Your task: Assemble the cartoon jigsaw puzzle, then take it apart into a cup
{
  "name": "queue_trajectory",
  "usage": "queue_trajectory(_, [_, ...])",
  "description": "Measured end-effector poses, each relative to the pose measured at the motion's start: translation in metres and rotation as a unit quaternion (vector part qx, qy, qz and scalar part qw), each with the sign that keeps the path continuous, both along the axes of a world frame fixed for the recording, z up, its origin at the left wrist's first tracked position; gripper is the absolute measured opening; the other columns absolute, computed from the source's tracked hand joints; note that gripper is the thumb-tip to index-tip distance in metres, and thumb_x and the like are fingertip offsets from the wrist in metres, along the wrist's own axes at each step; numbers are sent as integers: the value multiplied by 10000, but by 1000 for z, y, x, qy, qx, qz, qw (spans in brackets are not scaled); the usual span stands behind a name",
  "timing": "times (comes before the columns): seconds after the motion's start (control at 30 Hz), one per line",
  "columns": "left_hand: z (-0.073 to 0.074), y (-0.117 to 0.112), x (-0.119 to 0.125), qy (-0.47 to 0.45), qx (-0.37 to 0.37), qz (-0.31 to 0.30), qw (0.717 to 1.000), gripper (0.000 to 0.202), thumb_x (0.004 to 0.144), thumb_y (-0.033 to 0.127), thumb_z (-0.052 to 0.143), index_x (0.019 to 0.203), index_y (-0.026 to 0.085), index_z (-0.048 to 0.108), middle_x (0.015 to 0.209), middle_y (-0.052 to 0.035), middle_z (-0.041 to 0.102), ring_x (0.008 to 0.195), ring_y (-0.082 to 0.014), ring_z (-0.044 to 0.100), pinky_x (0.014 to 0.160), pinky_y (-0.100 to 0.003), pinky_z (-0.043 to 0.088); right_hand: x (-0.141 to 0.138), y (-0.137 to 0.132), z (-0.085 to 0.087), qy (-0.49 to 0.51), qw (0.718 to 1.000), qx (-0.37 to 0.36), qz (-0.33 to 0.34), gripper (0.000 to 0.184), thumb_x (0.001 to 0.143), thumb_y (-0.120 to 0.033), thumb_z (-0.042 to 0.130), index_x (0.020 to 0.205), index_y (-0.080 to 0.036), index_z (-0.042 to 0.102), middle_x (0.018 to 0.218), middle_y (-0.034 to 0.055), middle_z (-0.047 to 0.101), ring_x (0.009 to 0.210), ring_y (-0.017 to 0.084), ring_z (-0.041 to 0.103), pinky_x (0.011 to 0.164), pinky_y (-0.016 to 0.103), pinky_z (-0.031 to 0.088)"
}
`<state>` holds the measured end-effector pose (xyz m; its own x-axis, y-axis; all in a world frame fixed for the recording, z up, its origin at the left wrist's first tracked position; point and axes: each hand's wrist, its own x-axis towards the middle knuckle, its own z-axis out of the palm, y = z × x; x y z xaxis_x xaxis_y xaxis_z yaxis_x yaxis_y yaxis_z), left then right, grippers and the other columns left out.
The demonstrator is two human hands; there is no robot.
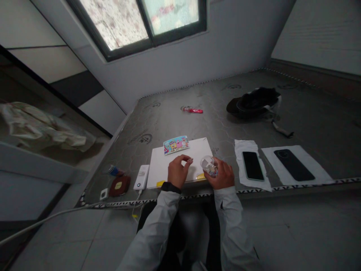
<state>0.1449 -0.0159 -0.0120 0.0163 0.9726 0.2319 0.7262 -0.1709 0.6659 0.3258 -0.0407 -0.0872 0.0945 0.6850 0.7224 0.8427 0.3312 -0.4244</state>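
My left hand [178, 171] is closed in a pinch over a white board [158, 169]; a tiny piece shows at the fingertips, too small to name. Fingers of my right hand [222, 174] wrap round a small clear plastic cup [208, 164], tilted toward the left hand. Small mixed-colour bits lie in its bottom. A colourful cartoon card [176, 145] rests on the far part of the board. Yellow pieces, one of them a strip [160, 183], show along the board's near edge.
Left of the board lie a white power bank [141, 177] with a cable, a brown case [120, 186] and a small white box [104, 194]. To the right are two phones, one grey-edged [253, 165], one black [294, 165]. Farther back sit a red item [193, 110] and a dark cap [254, 103].
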Motion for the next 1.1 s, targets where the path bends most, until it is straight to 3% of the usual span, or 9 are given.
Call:
queue_trajectory(0.1, [26,-9,6,-85,87,-18,992,96,852,314,723,868,221,740,945,-13,748,731,-122,653,615,-226,499,-1,1,0,-5,1000,1,4,456,837,-433,665,1199,-168,582,971,81,700,875,236,634,804,348,420])
queue_trajectory(0.2, [44,-14,18,-78,67,-79,992,71,841,293,737,866,237,773,874,2,752,620,-97,631,600,-225,514,-3,1,-1,-15,1000,11,3,450,849,-440,648,1199,-164,584,958,83,698,859,238,632,784,349,411])
queue_trajectory(0.3, [46,-14,23,-108,-21,-113,988,85,851,259,720,907,235,780,896,15,778,495,-73,610,552,-229,525,-3,0,0,-17,1000,7,2,460,857,-451,642,1210,-162,581,948,84,696,855,240,634,780,346,410])
queue_trajectory(0.43, [40,-16,17,-161,-33,-48,985,190,886,306,675,1042,235,758,998,-1,779,468,-75,602,492,-235,521,-4,-2,1,-1,1000,-20,3,452,850,-457,653,1198,-176,587,971,93,699,885,252,640,805,355,418])
queue_trajectory(0.53, [36,-24,16,-138,-28,-31,990,351,868,367,698,1194,237,697,1093,-36,757,612,-108,667,582,-251,562,-9,-2,1,34,999,-24,8,470,852,-486,642,1205,-180,587,993,104,706,895,262,650,817,369,439])
queue_trajectory(0.63, [32,-36,21,-101,-26,-84,991,573,754,377,811,1276,214,637,1250,-84,701,978,-202,703,802,-300,594,-21,-3,3,86,995,-28,44,498,874,-537,605,1239,-199,579,1027,104,714,916,264,660,832,379,475])
queue_trajectory(0.7, [32,-44,23,-100,-23,-106,989,570,741,373,822,1257,218,636,1233,-69,708,1056,-208,685,882,-303,581,-28,-4,7,109,990,-45,78,555,893,-550,579,1328,-208,540,1096,115,710,939,264,663,850,386,498])
queue_trajectory(0.9, [41,-50,-5,-93,74,77,990,522,755,447,803,1199,227,640,1151,-45,730,964,-195,712,882,-303,581,-33,-6,15,94,978,-53,181,970,841,-610,644,1586,-172,204,1341,166,612,1127,300,622,950,452,500])
queue_trajectory(1.1, [37,-42,-42,-56,86,104,989,522,745,459,811,1194,243,657,1110,-28,744,927,-184,722,851,-304,599,-22,-3,8,99,976,-70,178,692,879,-539,663,1456,-216,456,1196,115,658,953,244,648,871,418,520])
